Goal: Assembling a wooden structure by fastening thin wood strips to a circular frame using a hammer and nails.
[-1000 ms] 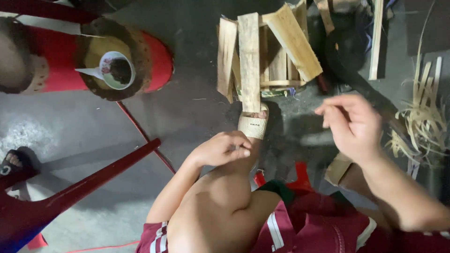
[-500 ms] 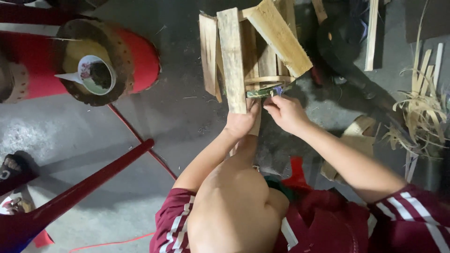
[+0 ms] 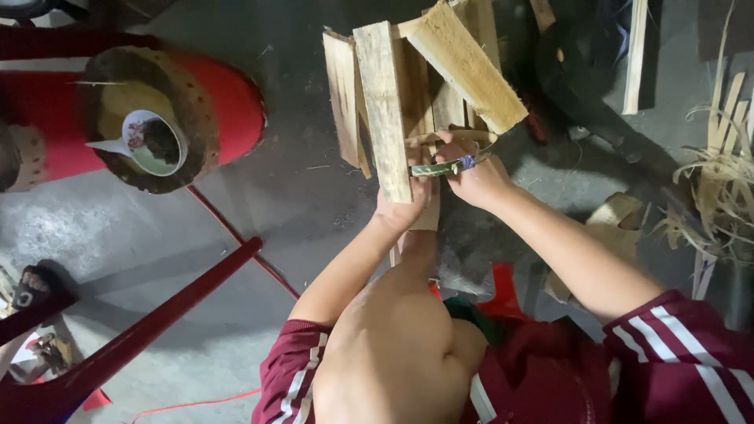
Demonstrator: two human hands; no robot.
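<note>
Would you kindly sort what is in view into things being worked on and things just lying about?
In hand:
- wooden slats, held by left hand
- hoop band, gripped by right hand

Lying about:
- red drum
- bowl
- loose strips
- red stool leg

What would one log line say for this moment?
left hand: gripping upright wooden slat | right hand: on thin hoop around the slats | nearby: bowl with spoon on red drum
</note>
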